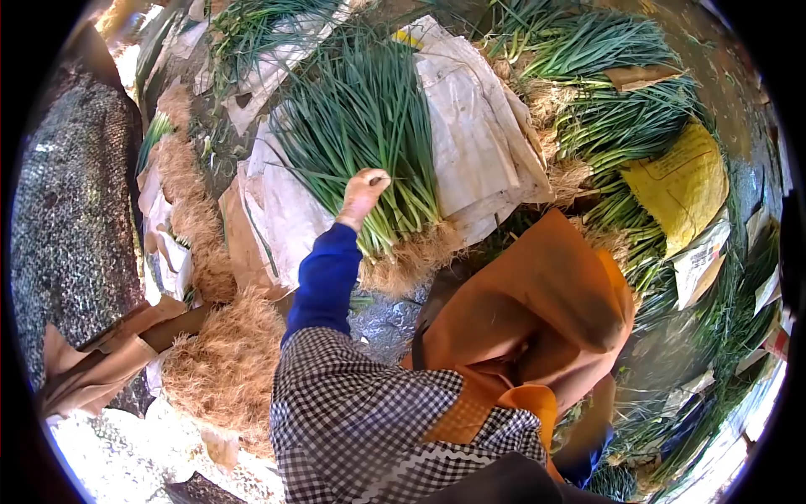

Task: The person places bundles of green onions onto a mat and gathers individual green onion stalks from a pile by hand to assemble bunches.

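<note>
With the left hand [365,191] nearer, curled closed at the fingers, cannot tell whether around a leaf, directly over the green onion bundle [407,168], laid lengthwise from near-side roots [405,267] to leaf tips [348,67] pointing away

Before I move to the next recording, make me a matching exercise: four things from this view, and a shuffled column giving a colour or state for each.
Column A
1. left hand
2. left forearm sleeve
3. bundle roots
4. knee covering

Column B
a. orange-brown
b. curled, over green stalks
c. straw-coloured, stringy
d. blue

Pairs: 1-b; 2-d; 3-c; 4-a
</note>
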{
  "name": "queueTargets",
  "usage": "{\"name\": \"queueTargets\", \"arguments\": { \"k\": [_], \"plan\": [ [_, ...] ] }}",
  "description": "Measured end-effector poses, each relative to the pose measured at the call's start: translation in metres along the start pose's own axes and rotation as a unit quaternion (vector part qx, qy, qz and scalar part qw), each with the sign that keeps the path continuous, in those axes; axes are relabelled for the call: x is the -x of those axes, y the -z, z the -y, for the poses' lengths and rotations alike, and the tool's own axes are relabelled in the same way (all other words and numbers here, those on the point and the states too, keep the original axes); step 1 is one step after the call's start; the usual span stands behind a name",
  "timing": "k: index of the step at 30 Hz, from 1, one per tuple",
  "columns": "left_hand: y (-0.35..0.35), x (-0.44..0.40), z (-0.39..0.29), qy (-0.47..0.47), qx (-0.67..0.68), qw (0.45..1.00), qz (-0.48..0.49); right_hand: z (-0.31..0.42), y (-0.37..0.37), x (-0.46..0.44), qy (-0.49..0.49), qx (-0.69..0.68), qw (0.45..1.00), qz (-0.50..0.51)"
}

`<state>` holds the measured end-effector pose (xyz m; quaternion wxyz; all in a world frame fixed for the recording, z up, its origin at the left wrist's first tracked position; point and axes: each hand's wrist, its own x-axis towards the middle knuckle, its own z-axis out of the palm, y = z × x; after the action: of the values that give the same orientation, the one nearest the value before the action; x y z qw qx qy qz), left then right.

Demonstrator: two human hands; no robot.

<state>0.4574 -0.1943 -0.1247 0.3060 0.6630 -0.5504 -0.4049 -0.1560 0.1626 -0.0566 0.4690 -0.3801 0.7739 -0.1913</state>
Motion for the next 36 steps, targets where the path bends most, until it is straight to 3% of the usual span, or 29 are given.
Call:
{"name": "queueTargets", "arguments": {
  "k": [2, 4, 5, 7, 8, 9, 10, 12, 14, 15, 16, 17, 18, 19, 24, 28, 29, 32, 34, 35, 36],
  "plan": [
    [0.027, 0.033, -0.033, 0.081, 0.064, 0.994, -0.02, 0.007, 0.0, -0.001, 0.051, 0.037, 0.998, 0.018],
    [0.053, 0.069, -0.021, 0.089, 0.161, 0.983, 0.019, 0.002, 0.0, -0.003, 0.056, 0.033, 0.998, 0.015],
    [0.059, 0.097, -0.019, 0.14, 0.174, 0.974, 0.038, -0.004, 0.0, -0.004, 0.038, 0.022, 0.999, 0.011],
    [0.053, 0.165, -0.024, 0.142, 0.02, 0.986, 0.083, -0.011, -0.001, -0.008, 0.025, 0.007, 1.0, 0.007],
    [0.047, 0.181, 0.011, 0.15, -0.005, 0.935, 0.321, -0.013, -0.001, -0.009, 0.02, 0.001, 1.0, 0.006],
    [0.033, 0.216, 0.041, 0.203, -0.157, 0.858, 0.445, -0.016, -0.001, -0.01, 0.019, -0.002, 1.0, 0.005],
    [0.014, 0.232, 0.018, 0.247, -0.302, 0.741, 0.547, -0.019, 0.0, -0.013, 0.015, -0.004, 1.0, 0.004],
    [-0.016, 0.224, 0.025, -0.019, -0.514, 0.708, 0.484, -0.021, -0.002, -0.013, 0.016, -0.007, 1.0, 0.002],
    [-0.043, 0.159, 0.003, 0.122, -0.469, 0.84, 0.246, -0.022, -0.003, -0.01, 0.018, -0.006, 1.0, 0.003],
    [-0.042, 0.131, -0.01, -0.014, -0.373, 0.918, 0.131, -0.019, -0.001, -0.012, 0.015, -0.008, 1.0, 0.002],
    [-0.037, 0.101, -0.037, -0.087, -0.367, 0.923, 0.077, -0.018, 0.0, -0.014, 0.016, -0.007, 1.0, 0.001],
    [-0.046, 0.06, -0.013, -0.234, -0.374, 0.897, -0.022, -0.017, 0.001, -0.013, 0.015, -0.007, 1.0, 0.001],
    [-0.051, 0.028, -0.003, -0.209, -0.34, 0.917, -0.023, -0.015, 0.003, -0.012, 0.01, -0.008, 1.0, -0.003],
    [-0.051, 0.0, -0.016, -0.202, -0.464, 0.862, 0.03, -0.013, 0.003, -0.011, 0.006, -0.007, 1.0, -0.005],
    [-0.061, -0.076, 0.003, -0.233, -0.571, 0.757, 0.214, -0.011, 0.003, -0.003, -0.029, -0.002, 1.0, -0.008],
    [-0.053, -0.096, 0.013, -0.211, -0.45, 0.821, 0.28, -0.014, 0.001, 0.006, -0.059, -0.005, 0.998, -0.005],
    [-0.05, -0.102, 0.016, -0.229, -0.441, 0.812, 0.307, -0.014, 0.0, 0.005, -0.062, -0.005, 0.998, -0.004],
    [-0.03, -0.105, 0.018, -0.149, -0.406, 0.841, 0.325, -0.016, -0.002, 0.002, -0.063, -0.006, 0.998, 0.001],
    [-0.009, -0.093, 0.013, -0.189, -0.232, 0.927, 0.225, -0.018, -0.004, -0.001, -0.058, -0.007, 0.998, 0.002],
    [-0.001, -0.074, -0.015, -0.072, -0.095, 0.982, 0.145, -0.019, -0.004, -0.001, -0.054, -0.008, 0.998, 0.004],
    [0.009, -0.062, -0.028, -0.04, 0.042, 0.992, 0.112, -0.02, -0.006, -0.003, -0.049, -0.009, 0.999, 0.005]
  ]
}}
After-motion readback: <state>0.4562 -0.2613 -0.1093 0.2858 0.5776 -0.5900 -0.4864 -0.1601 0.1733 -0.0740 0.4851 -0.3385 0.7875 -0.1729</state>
